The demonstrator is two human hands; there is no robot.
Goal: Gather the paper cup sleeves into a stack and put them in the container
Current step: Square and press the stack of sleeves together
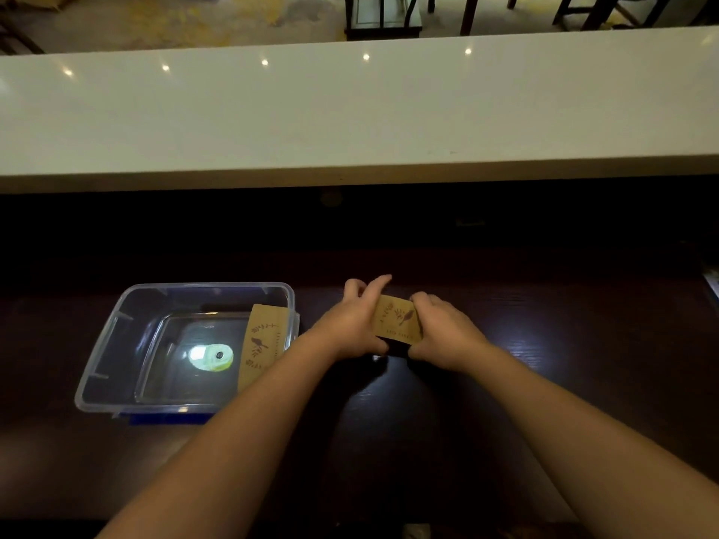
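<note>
Both hands are on one bundle of sleeves (397, 320), held between them just above the dark surface (583, 344); left hand (352, 324) clamps the left edge, thumb under and fingers curled over the far side, index finger raised clear; right hand (441, 328) clamps the right edge the same way; each grip is closed on the bundle; the two-sided squeeze looks like squaring the edges so the stack stays flush before it moves. Can't tell how many sleeves are in the bundle; only the printed top face shows.

Container (101, 344) sits just to the left of the hands, open, no lid in view; one sleeve in the container (261, 342) already leans against its right wall, upper end resting at the rim; probably dropped in on the near side because that's the shortest reach. A pale label or sticker (212, 357) shows at the container floor under a glare patch.

Judgement: stacking nearly done, transfer pending; next move is a short leftward carry. Risk: the leaning sleeve blocks the right side, so the bundle could snag it.
</note>
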